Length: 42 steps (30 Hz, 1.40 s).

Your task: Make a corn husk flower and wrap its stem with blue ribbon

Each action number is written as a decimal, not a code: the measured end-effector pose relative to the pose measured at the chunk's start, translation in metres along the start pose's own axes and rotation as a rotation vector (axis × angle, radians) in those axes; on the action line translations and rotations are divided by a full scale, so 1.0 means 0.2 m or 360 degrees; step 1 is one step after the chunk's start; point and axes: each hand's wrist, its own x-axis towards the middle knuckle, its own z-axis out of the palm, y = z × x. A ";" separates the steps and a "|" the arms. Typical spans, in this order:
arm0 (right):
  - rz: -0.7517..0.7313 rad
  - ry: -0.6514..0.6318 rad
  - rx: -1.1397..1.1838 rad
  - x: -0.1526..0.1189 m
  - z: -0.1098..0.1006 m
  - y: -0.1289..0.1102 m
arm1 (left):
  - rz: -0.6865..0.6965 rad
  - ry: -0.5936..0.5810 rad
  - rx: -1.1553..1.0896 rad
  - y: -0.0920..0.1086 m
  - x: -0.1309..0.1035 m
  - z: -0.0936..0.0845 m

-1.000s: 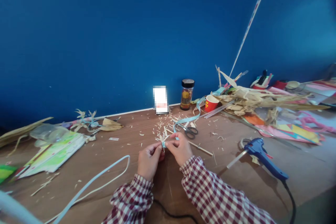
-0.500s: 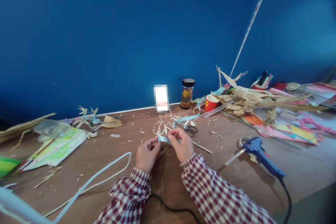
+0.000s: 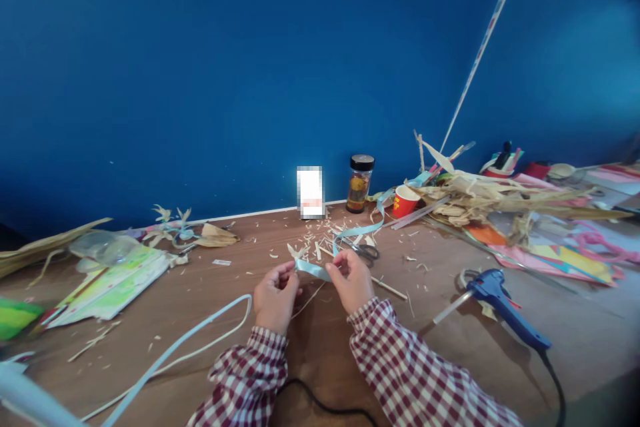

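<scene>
Ribbon [image 3: 313,269], flat, satiny and pale blue, spans crosswise between both hands over the bench [image 3: 190,280], its long axis running roughly along the back edge. The left hand's [image 3: 274,299] grip pinches one end, beside a papery, splayed tuft [image 3: 297,252]; the right hand's [image 3: 351,280] grip pinches farther along, nearer the tail curling toward the back edge. Beyond lie black-handled scissors [image 3: 369,252]; toward the right edge, a smooth blue glue gun [image 3: 515,315].

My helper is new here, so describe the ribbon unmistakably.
Start at the blue wall, then drop to the brown table. Between the left hand and right hand runs the ribbon, flat and light blue, unlike the pale scraps beyond.
</scene>
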 end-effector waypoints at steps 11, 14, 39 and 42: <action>-0.0050 0.0210 0.0210 0.02 -0.04 -0.04 | 0.0072 0.0015 -0.0054 0.00 -0.01 0.00; -0.0163 0.0050 0.0145 -0.03 -0.04 -0.08 | 0.0102 -0.0051 -0.0031 0.00 -0.03 0.02; -0.0340 -0.0494 0.0223 -0.12 0.05 -0.07 | 0.1302 0.0053 0.1097 0.07 -0.11 -0.04; -0.0413 -0.0455 0.0071 -0.12 0.05 -0.07 | 0.1469 -0.0028 0.1276 0.09 -0.12 -0.05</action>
